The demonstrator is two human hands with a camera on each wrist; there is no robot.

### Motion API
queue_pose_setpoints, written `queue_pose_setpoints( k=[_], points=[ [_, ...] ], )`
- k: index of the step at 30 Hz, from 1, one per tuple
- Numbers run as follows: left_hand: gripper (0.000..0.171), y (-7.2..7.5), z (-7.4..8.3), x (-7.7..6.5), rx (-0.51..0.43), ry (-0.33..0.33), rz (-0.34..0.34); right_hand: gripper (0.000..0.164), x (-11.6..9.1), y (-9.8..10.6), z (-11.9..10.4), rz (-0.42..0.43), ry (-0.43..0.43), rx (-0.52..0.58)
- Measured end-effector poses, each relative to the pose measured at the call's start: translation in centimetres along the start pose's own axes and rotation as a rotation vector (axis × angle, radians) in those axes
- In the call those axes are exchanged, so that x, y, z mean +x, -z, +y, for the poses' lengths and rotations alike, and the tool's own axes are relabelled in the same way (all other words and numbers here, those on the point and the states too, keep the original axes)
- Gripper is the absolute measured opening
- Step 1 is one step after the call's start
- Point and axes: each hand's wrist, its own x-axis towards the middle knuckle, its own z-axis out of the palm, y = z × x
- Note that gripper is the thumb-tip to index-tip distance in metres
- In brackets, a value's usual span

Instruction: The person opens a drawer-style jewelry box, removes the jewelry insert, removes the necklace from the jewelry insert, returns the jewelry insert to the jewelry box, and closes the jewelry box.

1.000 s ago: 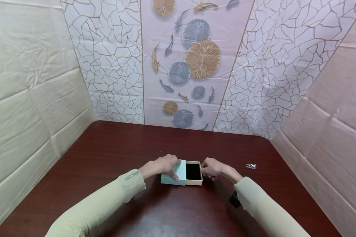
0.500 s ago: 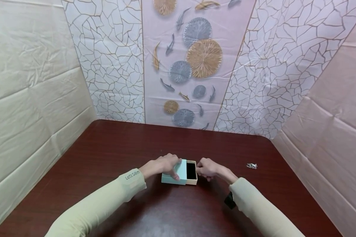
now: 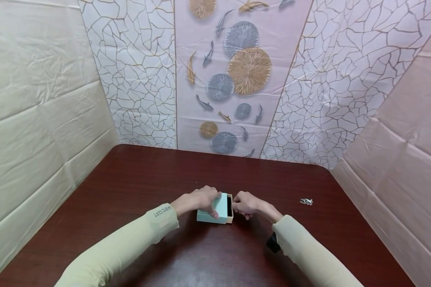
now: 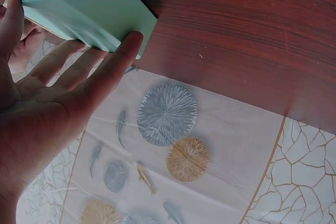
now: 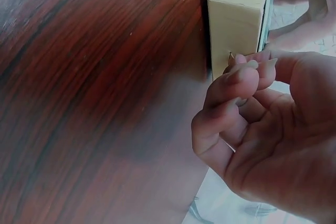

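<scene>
A small light-teal drawer box (image 3: 220, 205) lies on the table, its cream inner drawer (image 3: 229, 219) sticking out a little at the right. A narrow strip of black lining shows in the gap. My left hand (image 3: 204, 199) grips the teal sleeve, thumb on the near side and fingers along the far side. My right hand (image 3: 248, 204) has curled fingers at the drawer's outer end. In the right wrist view, its thumb and fingertips (image 5: 242, 80) come together at a tiny thin pull on the cream end face (image 5: 235, 22); the pull is mostly hidden by them.
A small heap of shiny silvery pieces (image 3: 306, 201) lies on the dark red-brown table (image 3: 147, 171), right of the right hand. Patterned cloth (image 3: 249, 71) hangs behind the table's far edge, with pale cloth walls at both sides.
The drawer has slid left into the teal sleeve, leaving far less black lining showing. My right hand has moved left with it; my left hand keeps its grip on the sleeve.
</scene>
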Motion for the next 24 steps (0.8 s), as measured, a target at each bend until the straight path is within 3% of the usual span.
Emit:
queue_pose_setpoints(
  k=[17,21,24],
  points=[
    [0.084,-0.07,0.19,0.1,-0.05,-0.012,-0.02,0.028,0.17,-0.69,-0.13,-0.023,0.01,0.105],
    [0.082,-0.26,-0.08,0.02,-0.063,-0.022,-0.021,0.034,-0.25,-0.69,-0.2,0.036,-0.018,0.058],
    [0.079,-0.46,-0.28,0.12,-0.062,-0.034,-0.024,0.034,-0.71,-0.28,-1.03,0.132,-0.03,-0.013]
  ],
)
